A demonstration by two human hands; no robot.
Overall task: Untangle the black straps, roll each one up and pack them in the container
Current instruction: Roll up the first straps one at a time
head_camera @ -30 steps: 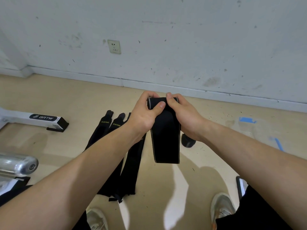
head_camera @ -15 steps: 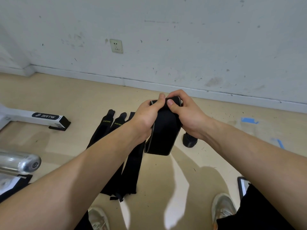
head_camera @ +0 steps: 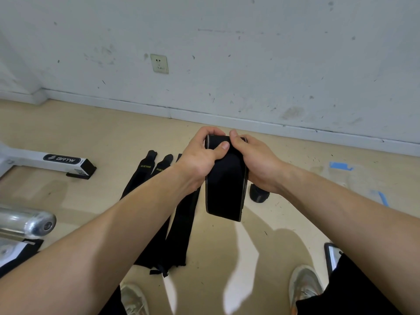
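At eight o'clock of the view, chrome bar end (head_camera: 34, 221), cut off by the edge. Above it, at nine o'clock, white machine foot (head_camera: 61, 159) marked BRTW, flat on the tan floor (head_camera: 113, 137). At eleven o'clock, up on the wall, a socket (head_camera: 159, 63).

Just left of centre, loose black straps (head_camera: 179, 223) side by side on the floor, running from twelve toward six o'clock, yellow lettering near the far ends, partly hidden under the left forearm. At seven o'clock, left shoe (head_camera: 134, 298).

At centre, left hand (head_camera: 197, 160): fingers curled over the top of the held strap (head_camera: 225, 187), thumb pressed across its near face toward three o'clock. Hangs from both hands as a wide flat band with pale edges, clear of the floor, lower end toward six o'clock, top end bent over between the thumbs.

At three o'clock of that band, right hand (head_camera: 259, 164): thumb pinching the top edge beside the left thumb, other fingers wrapped behind, mostly hidden.

At five o'clock of the right hand, on the floor, a rolled-up strap (head_camera: 259, 194), half covered by the wrist. Farther toward three o'clock, blue tape (head_camera: 341, 165) stuck to the floor. At five o'clock of the view, right shoe (head_camera: 304, 283).
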